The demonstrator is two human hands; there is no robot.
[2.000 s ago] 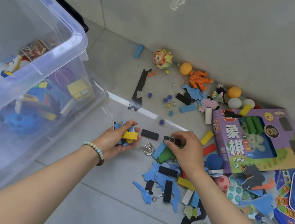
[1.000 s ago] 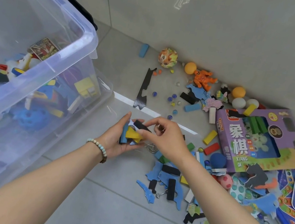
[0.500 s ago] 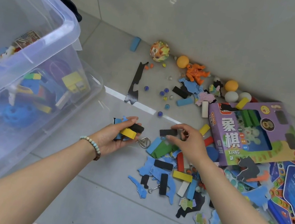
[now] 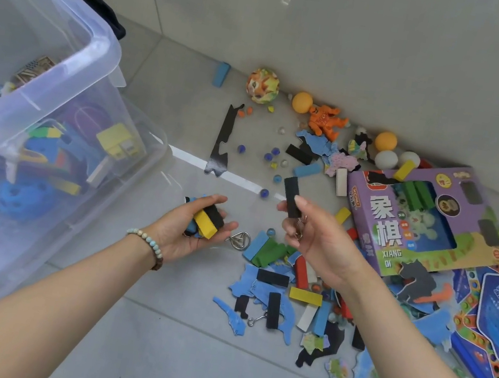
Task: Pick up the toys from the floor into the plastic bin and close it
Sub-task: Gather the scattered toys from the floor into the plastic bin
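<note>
Two hands are up over the floor, both loaded, with the purple game box [image 4: 429, 220] as the marker. Well to the left of that box, the left hand [image 4: 190, 231] is cupped palm-up, fingers curled around a small stack: a yellow block [image 4: 205, 228] on top, a black block [image 4: 215, 216] behind it, a blue piece underneath whose shape I cannot make out. The thumb closes over the far end of the stack. A beaded bracelet [image 4: 146, 239] rings that wrist. Just left of the box, the right hand [image 4: 316, 237] pinches a black domino block [image 4: 292, 196] between thumb and forefinger; the block stands nearly upright, its top end clear above the fingertips, and something small and metal dangles beneath the hand, too blurred to name. Between the hands, on the tile, lies a wire ring puzzle [image 4: 240, 240], touching neither. Below the box's near left corner spreads a heap of loose blocks and blue foam pieces [image 4: 270, 292]. Far left of the box stands the clear plastic bin [image 4: 99, 52], lid off, toys showing through its wall.
</note>
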